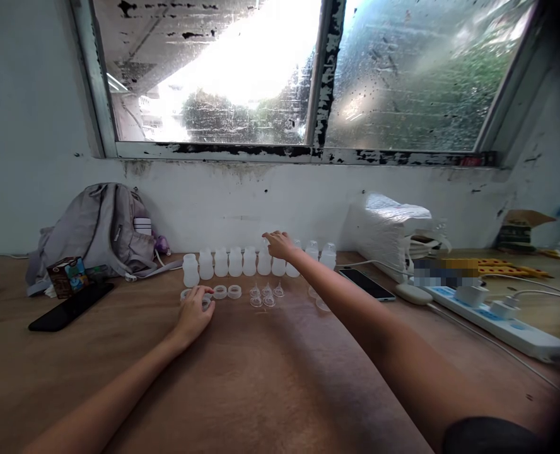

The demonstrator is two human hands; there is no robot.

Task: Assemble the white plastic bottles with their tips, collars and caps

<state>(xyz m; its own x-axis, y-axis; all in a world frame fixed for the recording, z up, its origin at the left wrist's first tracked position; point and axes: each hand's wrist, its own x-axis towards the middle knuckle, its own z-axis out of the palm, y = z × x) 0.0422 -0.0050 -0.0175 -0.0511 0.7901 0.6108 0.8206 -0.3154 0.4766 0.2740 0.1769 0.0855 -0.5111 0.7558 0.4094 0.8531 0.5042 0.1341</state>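
A flat, brown wooden table (261,378) is bearing everything near the hands, with a grey fabric backpack (103,221) slumping at its back left. A row of frosted white plastic bottles (235,261) is standing upright along the back. The right hand (279,244) is hanging over the row, its fingers narrowing at one bottle's top; whether they are holding anything, I cannot tell. The left hand (195,314) is curving over translucent white plastic rings (234,296), its grip unclear. Small, clear, pointed pieces (269,301) are lying between the hands.

Head-worn view, forward and down
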